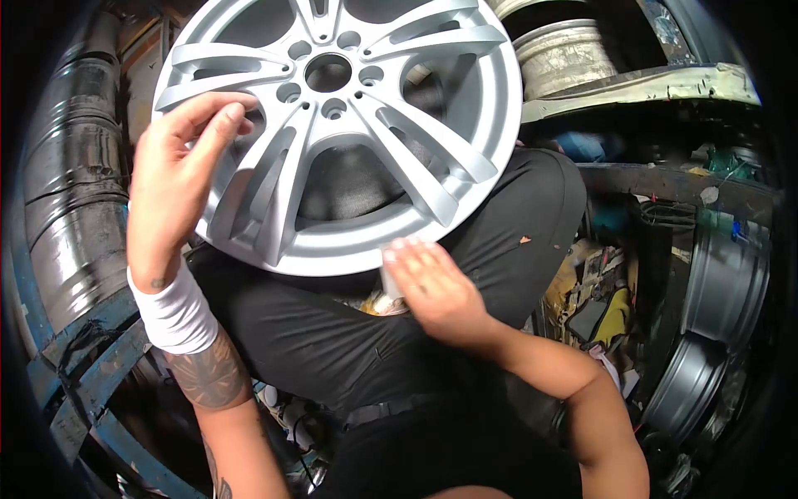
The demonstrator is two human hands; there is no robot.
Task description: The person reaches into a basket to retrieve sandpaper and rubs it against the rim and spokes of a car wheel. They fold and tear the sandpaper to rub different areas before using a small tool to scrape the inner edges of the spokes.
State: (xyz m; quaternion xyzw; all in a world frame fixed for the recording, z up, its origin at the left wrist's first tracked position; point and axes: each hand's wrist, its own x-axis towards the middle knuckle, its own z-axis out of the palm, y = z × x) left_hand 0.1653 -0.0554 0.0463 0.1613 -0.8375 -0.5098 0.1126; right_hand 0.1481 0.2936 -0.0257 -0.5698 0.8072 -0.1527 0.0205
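A silver alloy wheel rim (417, 170) with paired spokes rests against my thighs, its face turned up toward me. My left hand (174, 170) is over the rim's left side, thumb and fingers pinched together near a spoke; I cannot tell what is between the fingertips. At the rim's lower edge is my right hand (440, 291), fingers held together and lying over a small whitish sheet (388, 281). Its fingertips are right at the lip of the rim. A white band (176, 312) wraps my left wrist.
Stacked metal wheels (75, 200) stand along the left, beside a blue metal frame (137, 453). On the right, more wheel rims (683, 387) lean below a dark rail (682, 181). A dirty wheel (567, 58) sits at the upper right. Clutter (594, 312) fills the floor to the right of my knee.
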